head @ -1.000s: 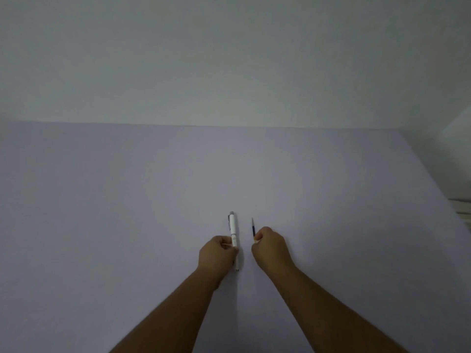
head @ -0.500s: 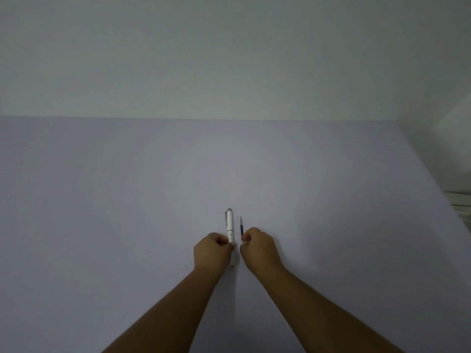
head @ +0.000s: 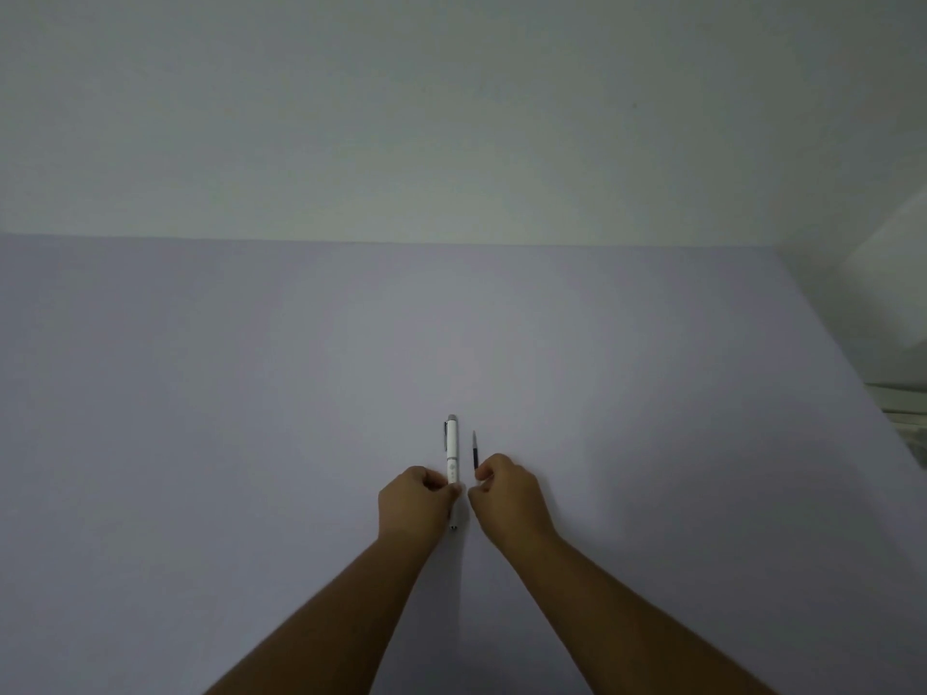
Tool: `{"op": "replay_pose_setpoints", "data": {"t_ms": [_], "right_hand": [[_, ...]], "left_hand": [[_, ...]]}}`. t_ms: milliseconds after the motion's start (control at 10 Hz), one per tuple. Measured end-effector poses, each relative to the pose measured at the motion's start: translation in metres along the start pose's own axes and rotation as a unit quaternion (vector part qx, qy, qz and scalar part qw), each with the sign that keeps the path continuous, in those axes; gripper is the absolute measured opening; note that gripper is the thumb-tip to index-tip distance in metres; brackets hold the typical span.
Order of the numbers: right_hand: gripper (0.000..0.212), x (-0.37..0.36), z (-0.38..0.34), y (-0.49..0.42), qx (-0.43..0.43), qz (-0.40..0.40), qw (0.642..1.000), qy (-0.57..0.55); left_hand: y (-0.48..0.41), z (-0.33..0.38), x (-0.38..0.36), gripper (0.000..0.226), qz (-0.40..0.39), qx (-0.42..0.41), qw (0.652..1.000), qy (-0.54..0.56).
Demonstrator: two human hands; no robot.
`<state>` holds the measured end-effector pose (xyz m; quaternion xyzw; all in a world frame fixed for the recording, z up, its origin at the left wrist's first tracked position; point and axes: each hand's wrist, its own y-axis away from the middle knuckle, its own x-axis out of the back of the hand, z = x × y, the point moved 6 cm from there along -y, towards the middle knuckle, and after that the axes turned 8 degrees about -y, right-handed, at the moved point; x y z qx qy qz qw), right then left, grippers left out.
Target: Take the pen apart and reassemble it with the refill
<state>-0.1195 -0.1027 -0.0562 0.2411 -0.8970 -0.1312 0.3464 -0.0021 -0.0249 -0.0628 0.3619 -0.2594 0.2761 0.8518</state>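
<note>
A white pen [head: 452, 451] with a grey cap end and clip points away from me over the pale lilac table [head: 251, 393]. My left hand [head: 414, 506] grips its lower half, and the tip pokes out below my fingers. A thin dark refill [head: 475, 451] stands just to the right of the pen, nearly parallel to it. My right hand [head: 509, 501] pinches the refill's lower end, which is hidden in my fingers. The two hands are almost touching.
The table's far edge meets a plain pale wall [head: 451, 117]. The table's right edge runs diagonally at the right, with a pale object [head: 908, 408] beyond it.
Both hands have come closer together and shifted slightly left, bringing the refill nearer to the pen. The grips look unchanged.
</note>
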Motion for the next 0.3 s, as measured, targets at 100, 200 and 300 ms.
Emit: {"op": "replay_pose_setpoints", "data": {"t_ms": [100, 200, 300], "right_hand": [[0.018, 0.001, 0.001, 0.000, 0.000, 0.003, 1.000, -0.005], [0.019, 0.006, 0.002, 0.002, -0.011, 0.008, 1.000, -0.011], [0.023, 0.017, 0.000, 0.003, -0.013, 0.031, 0.999, -0.014]], "left_hand": [[-0.001, -0.002, 0.000, 0.017, -0.001, 0.000, 1.000, -0.006], [-0.001, -0.003, 0.003, 0.022, -0.015, 0.012, 1.000, -0.010], [0.002, -0.003, 0.012, 0.025, -0.003, 0.013, 1.000, -0.009]]}}
